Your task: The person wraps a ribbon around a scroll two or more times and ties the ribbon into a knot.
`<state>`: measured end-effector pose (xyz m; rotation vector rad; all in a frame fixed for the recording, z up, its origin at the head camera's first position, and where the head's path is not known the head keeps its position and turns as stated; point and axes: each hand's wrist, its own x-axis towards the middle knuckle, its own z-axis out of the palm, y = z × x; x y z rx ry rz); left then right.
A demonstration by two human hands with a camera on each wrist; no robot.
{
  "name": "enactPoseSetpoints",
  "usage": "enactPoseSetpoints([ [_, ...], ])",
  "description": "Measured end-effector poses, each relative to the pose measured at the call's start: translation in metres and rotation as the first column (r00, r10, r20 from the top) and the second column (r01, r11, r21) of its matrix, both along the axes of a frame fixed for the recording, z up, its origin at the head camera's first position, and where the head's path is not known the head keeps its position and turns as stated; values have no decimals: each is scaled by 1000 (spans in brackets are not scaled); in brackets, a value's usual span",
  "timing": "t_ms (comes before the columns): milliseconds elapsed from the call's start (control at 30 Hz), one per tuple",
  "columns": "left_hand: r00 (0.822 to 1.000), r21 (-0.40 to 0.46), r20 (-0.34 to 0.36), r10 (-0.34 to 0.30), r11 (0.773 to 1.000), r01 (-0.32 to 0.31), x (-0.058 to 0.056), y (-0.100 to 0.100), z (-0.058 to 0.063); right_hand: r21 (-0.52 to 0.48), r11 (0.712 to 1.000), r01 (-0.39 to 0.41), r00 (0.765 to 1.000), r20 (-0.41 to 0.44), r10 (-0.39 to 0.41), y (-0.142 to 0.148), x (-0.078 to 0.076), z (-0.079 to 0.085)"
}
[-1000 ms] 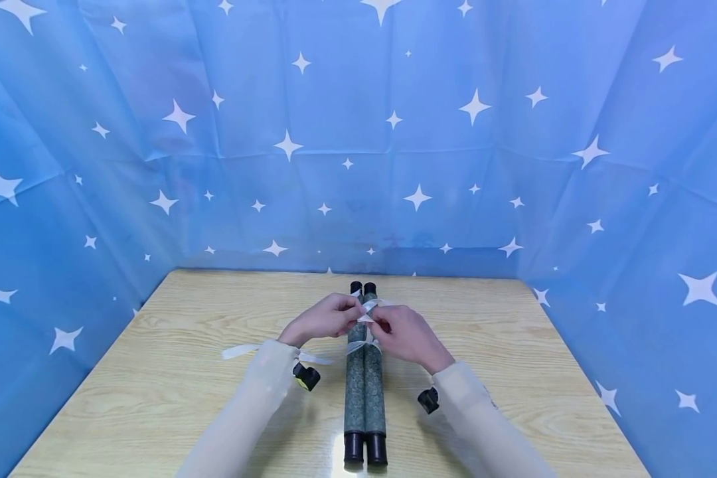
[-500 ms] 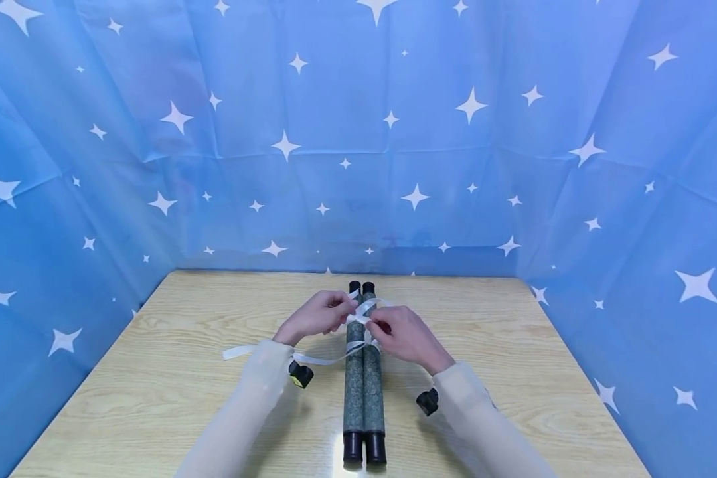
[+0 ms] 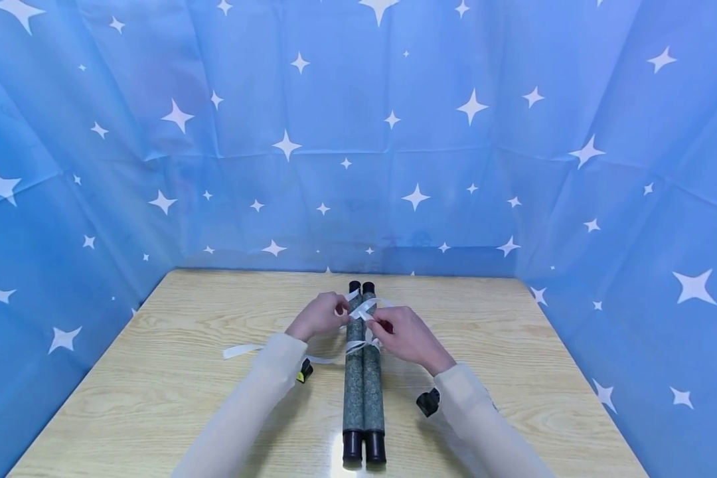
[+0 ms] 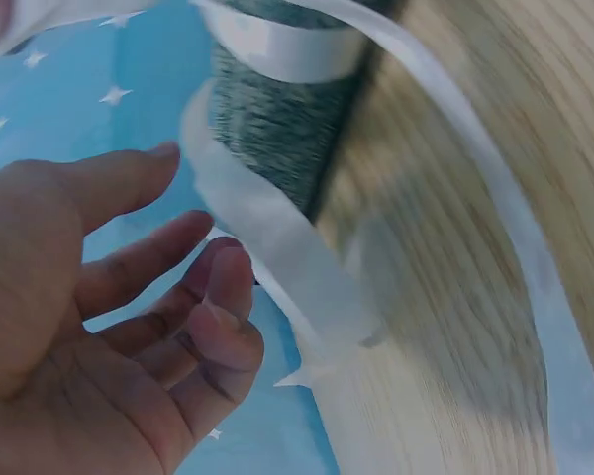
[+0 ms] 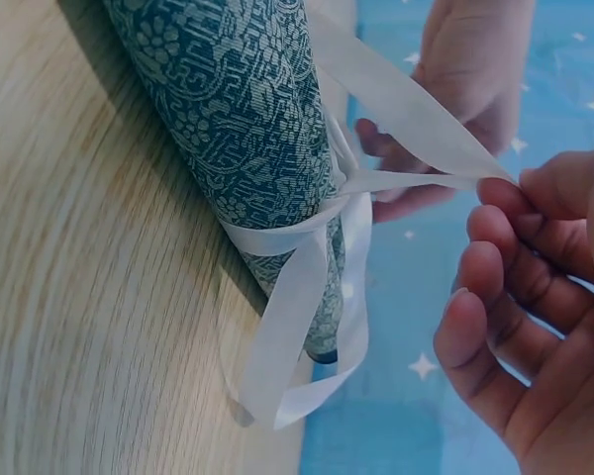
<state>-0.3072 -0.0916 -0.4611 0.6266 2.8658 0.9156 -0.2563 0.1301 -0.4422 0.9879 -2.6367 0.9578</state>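
Note:
Two rolled scrolls in green patterned cloth with black end knobs, a left one (image 3: 354, 392) and a right one (image 3: 373, 392), lie side by side, pointing away from me. White ribbon (image 3: 369, 345) wraps around their middle, with loops toward the far end. Between thumb and index finger, my right hand (image 5: 535, 287) pinches a ribbon end (image 5: 416, 114) drawn taut from the knot. My left hand (image 4: 129, 297) hovers left of the scrolls, thumb apart from its loosely bent fingers, nothing gripped. Close beyond its fingertips hangs a ribbon strip (image 4: 267, 228).
Another ribbon tail (image 3: 241, 351) stretches left across the wooden table (image 3: 125, 392), partly hidden by the left sleeve. A black camera (image 3: 428, 401) hangs under the right wrist. A blue curtain with white stars (image 3: 346, 199) stands behind the table and at both sides.
My left hand has let go of the ribbon by the knot and its fingers have parted. The right hand keeps its pinch in about the same place.

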Motion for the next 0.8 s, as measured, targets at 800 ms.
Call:
enactPoseSetpoints([
  [800,985,-225,-128,-117,971,86,9,-24,17,-31,1000,-7,1000,-2,7,4,-3,-4],
])
